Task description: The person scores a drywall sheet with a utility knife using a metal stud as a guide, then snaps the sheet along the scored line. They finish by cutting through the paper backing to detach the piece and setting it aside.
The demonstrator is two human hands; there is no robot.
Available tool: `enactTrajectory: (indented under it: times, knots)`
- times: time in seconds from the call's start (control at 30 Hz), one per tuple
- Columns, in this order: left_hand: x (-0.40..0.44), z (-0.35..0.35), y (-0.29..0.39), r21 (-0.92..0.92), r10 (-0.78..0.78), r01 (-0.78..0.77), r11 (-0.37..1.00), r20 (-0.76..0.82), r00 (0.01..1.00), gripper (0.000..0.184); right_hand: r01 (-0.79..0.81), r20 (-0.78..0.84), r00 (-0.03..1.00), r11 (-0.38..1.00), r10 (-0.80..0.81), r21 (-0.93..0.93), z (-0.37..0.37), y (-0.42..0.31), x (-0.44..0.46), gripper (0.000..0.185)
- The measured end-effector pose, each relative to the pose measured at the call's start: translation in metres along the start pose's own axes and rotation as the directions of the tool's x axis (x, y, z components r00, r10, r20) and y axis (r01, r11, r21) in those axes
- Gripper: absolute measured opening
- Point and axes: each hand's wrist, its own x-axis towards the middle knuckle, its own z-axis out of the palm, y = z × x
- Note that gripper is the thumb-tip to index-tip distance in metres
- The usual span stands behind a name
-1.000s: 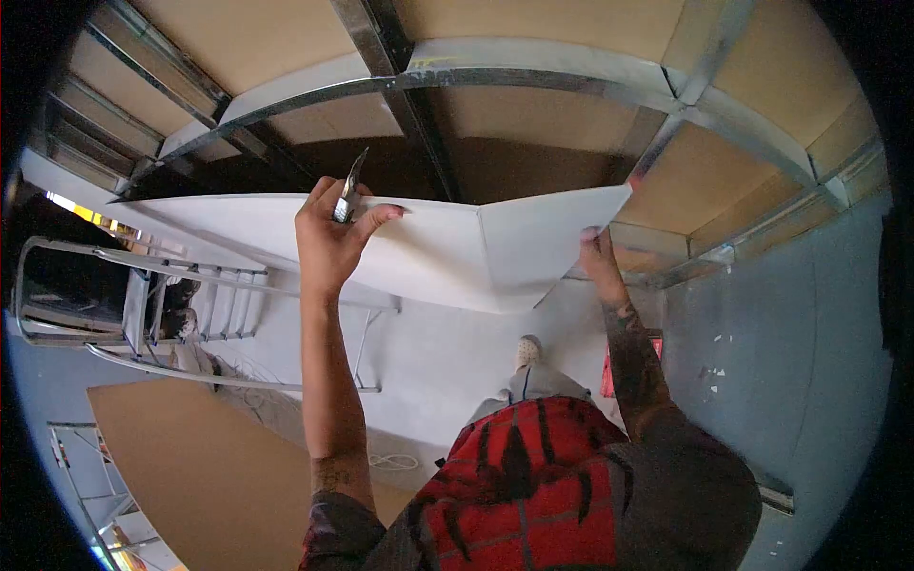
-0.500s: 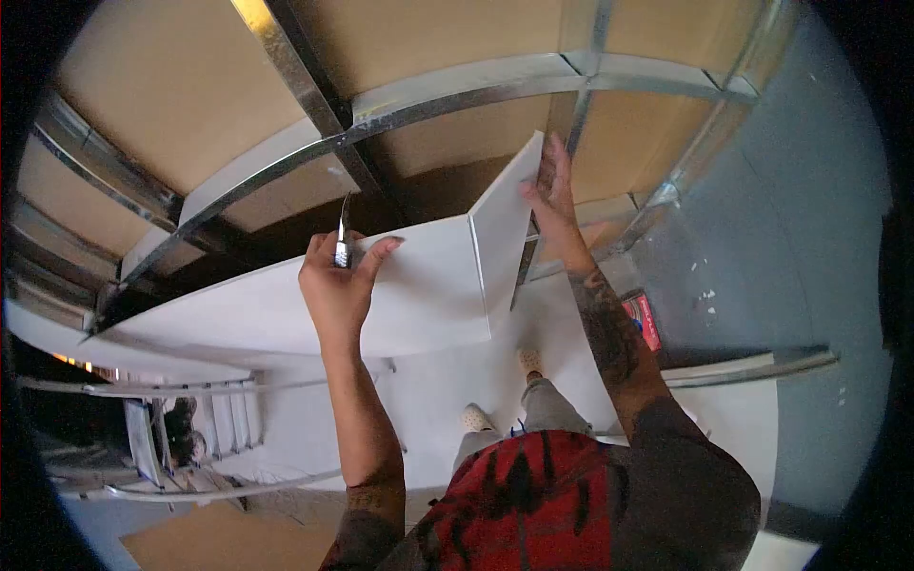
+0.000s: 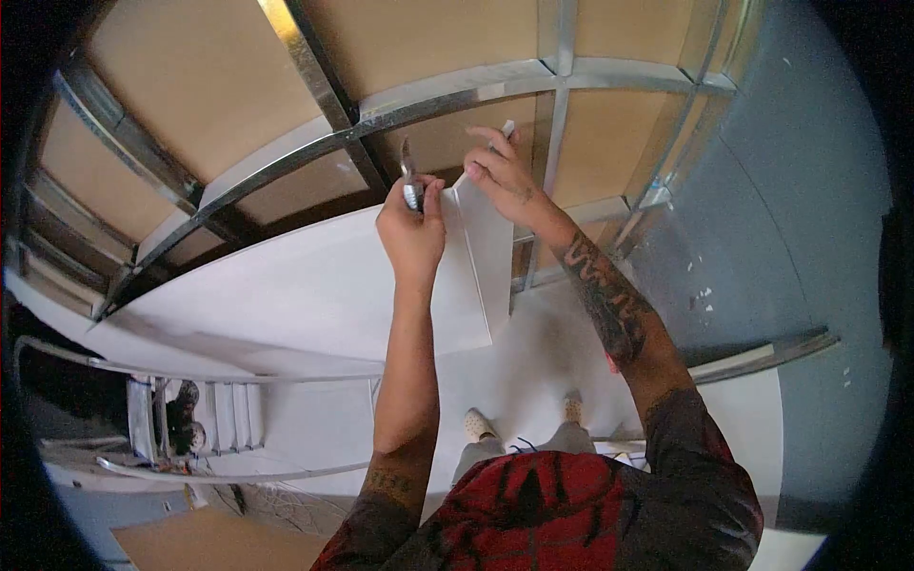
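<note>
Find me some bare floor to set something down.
There's bare floor between the white board's folded flap, your shoes and your right forearm. Crowded: your left side, around the stepladder and cables, and the board's crease, near your left hand, utility knife and right hand.

In our left hand (image 3: 411, 228) we hold a knife (image 3: 411, 181), its blade pointing up, at the top edge of a white panel (image 3: 333, 276). Our right hand (image 3: 503, 181) is at the panel's narrower part, beyond the crease (image 3: 471, 262). Behind stands a metal frame (image 3: 457, 103).
</note>
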Motion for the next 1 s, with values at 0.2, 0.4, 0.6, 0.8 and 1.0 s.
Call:
enactTrajectory:
  times: [0.2,0.4,0.6,0.8,1.0]
  knots:
    - [-0.021,-0.020,0.036,-0.065,-0.259,0.263,0.963,0.055,0.964,0.013,0.046,0.117,0.990,0.964,-0.079,0.262,-0.001,0.005,0.001,0.023]
    - [-0.033,0.001,0.015,0.087,-0.070,0.084,0.993,-0.157,0.985,0.019,-0.018,0.086,0.996,0.977,0.000,0.210,0.001,-0.001,-0.005,0.032]
    - [-0.045,0.000,0.030,0.109,-0.154,0.175,0.978,-0.185,0.971,0.020,0.064,0.217,0.966,0.941,-0.142,0.333,0.001,0.011,0.004,0.038]
    - [-0.048,-0.005,0.039,0.072,0.022,-0.012,0.997,-0.137,0.990,0.020,0.033,0.219,0.970,0.945,-0.109,0.327,0.003,0.009,0.006,0.039]
    - [-0.086,-0.006,0.051,-0.240,-0.424,0.373,0.896,-0.216,0.879,0.025,-0.057,0.229,0.972,0.899,-0.049,0.435,0.001,0.021,0.019,0.037]
